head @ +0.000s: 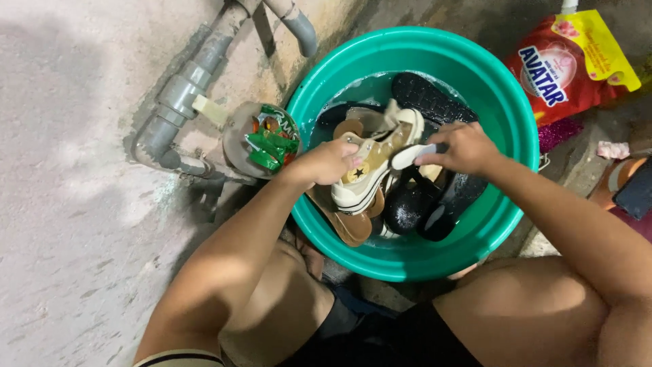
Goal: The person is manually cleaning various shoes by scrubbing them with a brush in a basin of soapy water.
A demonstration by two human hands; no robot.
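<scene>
Left hand [329, 162] grip holding sneaker [370, 166], right hand [456, 146] grip seemingly holding brush [415, 154], crowded basin [506, 115]

Rough, pale concrete floor [75, 204], stained and mottled, fills the left of the scene. Grey plastic pipes [183, 88] with joints run diagonally from the far middle toward the left along the base of a discoloured wall [326, 20]. Far right, the ground [577, 156] is darker. Lighting is dim and uneven.

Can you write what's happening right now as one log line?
left hand: holds beige canvas high-top sneaker | right hand: holds white brush against it | where: over round green plastic basin of footwear
</scene>
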